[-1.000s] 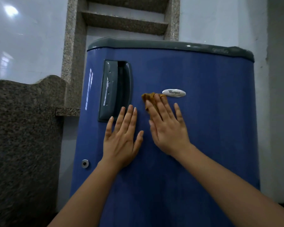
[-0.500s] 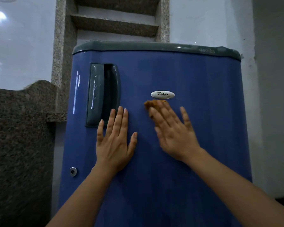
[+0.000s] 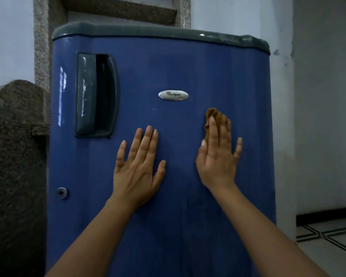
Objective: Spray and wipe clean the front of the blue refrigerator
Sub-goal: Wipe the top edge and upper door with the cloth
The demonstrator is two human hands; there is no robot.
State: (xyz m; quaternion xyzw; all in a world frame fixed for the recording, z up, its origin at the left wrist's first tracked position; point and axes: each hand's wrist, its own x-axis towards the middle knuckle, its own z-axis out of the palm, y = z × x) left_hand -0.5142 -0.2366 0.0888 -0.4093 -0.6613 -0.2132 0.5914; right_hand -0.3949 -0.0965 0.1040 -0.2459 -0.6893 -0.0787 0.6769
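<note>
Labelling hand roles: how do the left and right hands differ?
The left hand lies bare on the fridge; the right hand presses a brown cloth to it. The left hand is nearer the handle than the right hand. Both are flat, fingers up.

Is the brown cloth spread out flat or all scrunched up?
Scrunched up: the brown cloth bunches in folds under the right hand.

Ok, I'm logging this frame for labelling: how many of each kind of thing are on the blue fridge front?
Bare hands: 2, left hand and right hand
Crumpled brown cloth: 1
Dark grey recessed plastic handle: 1
Oval silver brand badge: 1
Round metal lock: 1
Total: 6
</note>
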